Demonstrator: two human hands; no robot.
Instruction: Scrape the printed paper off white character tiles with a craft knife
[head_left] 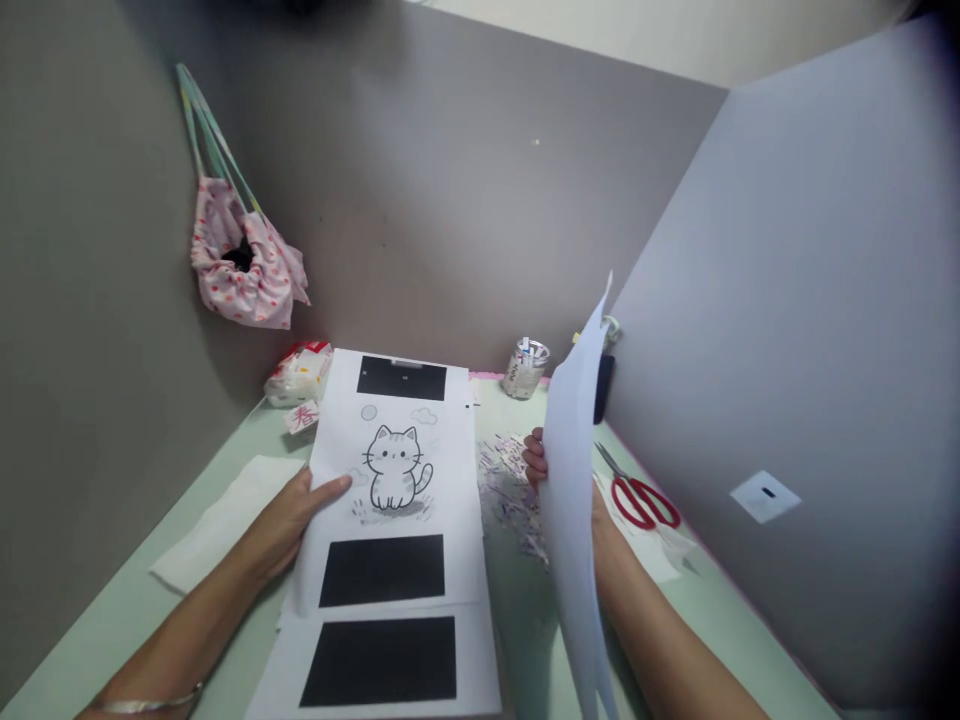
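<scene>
My left hand (294,515) grips the left edge of a printed sheet of paper (461,470), thumb on top and fingers behind it. A striped cat drawing sits in its middle, with black rectangles above and below. Under its lower end lies another sheet (476,665) with a black rectangle. My right hand (535,459) is closed around white paper sheets (568,470) held upright, nearly edge-on to me. Only the fingertips show at their left edge; the rest of that hand is mostly behind the paper. Several thin paper shreds (517,500) lie on the table between the two hands.
Red-handled scissors (645,502) lie on white paper at the right. A tin can (525,370) holding paper strips stands at the back. A tissue pack (298,375), a small box (302,418) and a folded white sheet (229,520) lie left. A dotted fabric bag (247,290) hangs on the wall.
</scene>
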